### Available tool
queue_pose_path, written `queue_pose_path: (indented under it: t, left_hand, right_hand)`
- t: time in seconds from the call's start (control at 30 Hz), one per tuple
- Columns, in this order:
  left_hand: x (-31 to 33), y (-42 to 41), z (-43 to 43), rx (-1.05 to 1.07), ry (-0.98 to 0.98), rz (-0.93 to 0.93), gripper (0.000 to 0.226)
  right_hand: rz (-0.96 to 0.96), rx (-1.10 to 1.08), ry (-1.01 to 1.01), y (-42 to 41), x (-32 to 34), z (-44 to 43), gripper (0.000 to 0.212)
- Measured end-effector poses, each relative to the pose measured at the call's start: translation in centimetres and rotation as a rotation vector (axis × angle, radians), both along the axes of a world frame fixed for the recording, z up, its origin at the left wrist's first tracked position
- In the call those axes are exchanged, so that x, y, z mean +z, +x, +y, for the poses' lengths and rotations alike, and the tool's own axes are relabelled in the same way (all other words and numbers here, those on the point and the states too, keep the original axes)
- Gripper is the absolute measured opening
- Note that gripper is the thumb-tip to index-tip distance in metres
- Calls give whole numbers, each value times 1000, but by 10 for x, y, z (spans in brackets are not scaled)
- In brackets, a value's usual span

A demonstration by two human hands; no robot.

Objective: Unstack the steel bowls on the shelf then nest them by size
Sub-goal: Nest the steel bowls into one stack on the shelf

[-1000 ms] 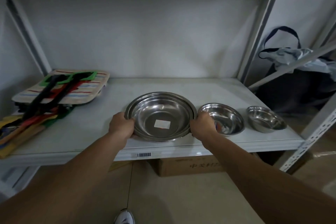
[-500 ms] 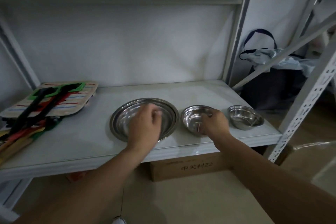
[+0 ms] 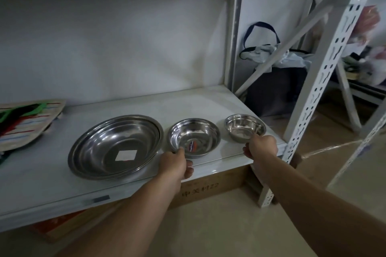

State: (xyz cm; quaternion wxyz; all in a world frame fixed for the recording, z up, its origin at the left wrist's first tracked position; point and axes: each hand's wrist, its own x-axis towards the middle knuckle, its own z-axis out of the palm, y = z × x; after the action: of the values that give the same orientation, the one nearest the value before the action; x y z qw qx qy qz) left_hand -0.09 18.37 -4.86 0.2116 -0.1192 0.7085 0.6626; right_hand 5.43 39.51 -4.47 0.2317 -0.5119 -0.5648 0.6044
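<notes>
The shelf (image 3: 188,98) carries three steel bowls in a single row along its front edge, upright and separate, none nested.

The large bowl (image 3: 116,146) stands at the left of the row, a white square label on its floor. No hand touches it. It lies just left of the left hand (image 3: 175,162).

The medium bowl (image 3: 194,137) stands in the middle, just beside the large bowl's right rim. The left hand is closed on its near rim, fingers curled under the front edge.

The small bowl (image 3: 245,127) stands at the right end, apart from the medium bowl. The right hand (image 3: 261,146) is closed on its near rim at the lower right.

Judgement: unstacking appears complete; nesting is not yet begun. The governing relation is leftward order by size: each held bowl's destination lies to its left. The left hand is nearer the large bowl, so the medium bowl should go in first, the small bowl after it.
</notes>
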Motion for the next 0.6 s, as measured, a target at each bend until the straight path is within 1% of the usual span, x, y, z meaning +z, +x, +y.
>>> queue_pose_path:
  t: [0.13,0.27,0.33,0.47,0.6]
  left_hand:
    - [-6,-7,6,7,1,12,22]
    - [-5,-10,12,24,-1,32,17]
    - [0,-9,15,34,-3,52,20]
    - [36,-12,9,24,51,107,26]
    - [77,-37,-45,91,9,207,29]
  right_hand:
    - [39,-12,-41,-5,-1,6,30]
    - [46,-12,-37,-8,1,8,27]
    - [50,-22,-22,-7,4,9,25]
    - [106,-28,18,-4,17,-1,23]
    - [142,9,59,-6,34,-22,25]
